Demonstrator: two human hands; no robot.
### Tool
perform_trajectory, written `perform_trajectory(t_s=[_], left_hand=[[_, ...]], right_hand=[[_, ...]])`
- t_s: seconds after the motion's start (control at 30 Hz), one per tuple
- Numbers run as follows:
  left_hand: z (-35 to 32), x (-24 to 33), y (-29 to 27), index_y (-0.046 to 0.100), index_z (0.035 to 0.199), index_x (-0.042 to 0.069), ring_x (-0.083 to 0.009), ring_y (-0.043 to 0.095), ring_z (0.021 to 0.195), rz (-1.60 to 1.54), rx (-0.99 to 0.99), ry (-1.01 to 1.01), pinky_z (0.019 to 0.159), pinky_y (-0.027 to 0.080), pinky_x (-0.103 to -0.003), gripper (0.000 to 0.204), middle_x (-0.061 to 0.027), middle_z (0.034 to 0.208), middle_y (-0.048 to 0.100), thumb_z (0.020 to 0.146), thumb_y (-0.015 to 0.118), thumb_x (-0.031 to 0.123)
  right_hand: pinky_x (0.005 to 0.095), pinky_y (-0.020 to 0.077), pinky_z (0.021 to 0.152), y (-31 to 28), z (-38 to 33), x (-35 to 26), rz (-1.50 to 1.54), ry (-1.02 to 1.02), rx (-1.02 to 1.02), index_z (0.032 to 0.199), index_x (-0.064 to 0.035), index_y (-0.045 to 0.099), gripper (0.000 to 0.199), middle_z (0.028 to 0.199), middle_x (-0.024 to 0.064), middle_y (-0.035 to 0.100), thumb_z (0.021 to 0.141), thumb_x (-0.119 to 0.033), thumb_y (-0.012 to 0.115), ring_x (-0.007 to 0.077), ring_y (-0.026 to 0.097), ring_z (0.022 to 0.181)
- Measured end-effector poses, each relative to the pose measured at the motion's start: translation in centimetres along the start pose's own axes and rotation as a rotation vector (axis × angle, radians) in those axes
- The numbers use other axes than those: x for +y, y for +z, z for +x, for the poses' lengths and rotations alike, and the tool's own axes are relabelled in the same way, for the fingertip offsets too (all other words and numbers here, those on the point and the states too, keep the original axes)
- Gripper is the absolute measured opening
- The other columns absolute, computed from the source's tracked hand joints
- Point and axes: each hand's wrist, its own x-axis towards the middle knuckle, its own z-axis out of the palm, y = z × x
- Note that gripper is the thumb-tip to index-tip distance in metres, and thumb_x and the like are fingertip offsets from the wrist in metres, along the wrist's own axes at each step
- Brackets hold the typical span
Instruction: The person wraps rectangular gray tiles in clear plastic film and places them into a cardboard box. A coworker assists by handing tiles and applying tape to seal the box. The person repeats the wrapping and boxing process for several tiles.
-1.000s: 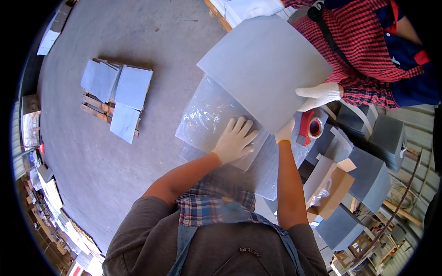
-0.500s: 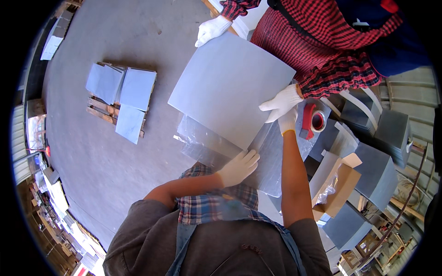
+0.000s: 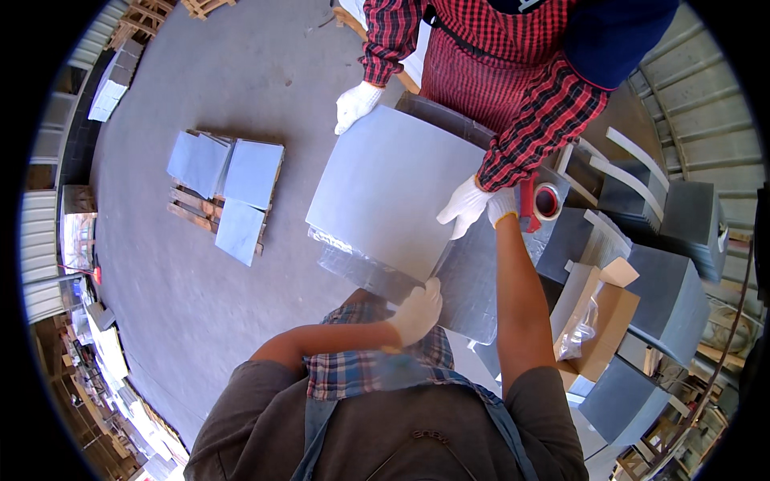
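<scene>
A large pale grey square tile or sheet lies over clear plastic film in front of me. A co-worker in white gloves holds its far left corner with one hand and rests the other at its right edge. My gloved left hand is closed at the near corner, with its fingers curled on the film's edge. Beside the co-worker's glove is my gloved right hand, its fingers mostly hidden. It is near a grey, film-covered surface.
A red tape dispenser with a roll sits right of my right hand. An open cardboard box holding clear plastic stands near stacked grey slabs. On the floor at left, a wooden pallet carries pale sheets.
The sheet has come down nearer to level over the film, and a dark edge now shows behind it. My left fingers have gone from stretched out to curled. The co-worker's arms have shifted left.
</scene>
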Motion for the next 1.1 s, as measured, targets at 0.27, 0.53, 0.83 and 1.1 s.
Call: perform_trajectory(t_s=[0.27, 0.53, 0.83, 1.1], left_hand=[[0.4, 0.0, -4.1, 0.067, 0.084, 0.009, -0.0286, 0.063, 0.085, -0.567, -0.009, -0.047, 0.069, 0.050, -0.044, 0.017, -0.0104, 0.081, 0.065, 0.088, 0.061, 0.025], [-5.2, -11.0, -2.5, 0.070, 0.107, 0.011, -0.0346, 0.062, 0.098, -0.399, 0.409, -0.727, 0.083, 0.050, -0.047, 0.031, -0.0125, 0.102, 0.069, 0.085, 0.069, 0.031], [-5.2, -27.3, 4.5, 0.058, 0.128, -0.002, -0.0308, 0.057, 0.121, -1.198, 0.159, -1.133, 0.108, 0.038, -0.043, 0.076, -0.0167, 0.121, 0.067, 0.086, 0.069, 0.061], [-5.4, -31.8, 9.8, 0.051, 0.143, 0.000, -0.0238, 0.053, 0.129, -1.851, 0.008, -0.771, 0.111, 0.038, -0.036, 0.078, -0.0133, 0.141, 0.057, 0.092, 0.065, 0.057]], right_hand=[[0.0338, 0.0505, 0.088, -1.8, -7.0, -5.7, 0.660, 0.053, 0.159, 0.131, -0.0008, 0.060, 0.036, 0.118, 0.0086, 0.071, 0.096, -0.008, 0.055, 0.0224, 0.066, 0.107], [0.0365, 0.0490, 0.096, -3.1, -20.4, -5.0, 0.390, 0.147, 0.361, 0.137, -0.0018, 0.056, 0.044, 0.123, 0.0162, 0.067, 0.097, -0.022, 0.060, 0.0267, 0.065, 0.110], [0.0466, 0.0444, 0.103, 2.0, -34.2, -9.9, -0.300, -0.342, 0.040, 0.126, -0.0089, 0.060, 0.043, 0.129, 0.0149, 0.061, 0.085, -0.019, 0.067, 0.0368, 0.055, 0.121], [0.0480, 0.0415, 0.107, 7.7, -34.4, -9.5, -0.411, -0.172, 0.220, 0.145, -0.0053, 0.044, 0.071, 0.150, 0.0217, 0.042, 0.083, -0.028, 0.070, 0.0399, 0.041, 0.137]])
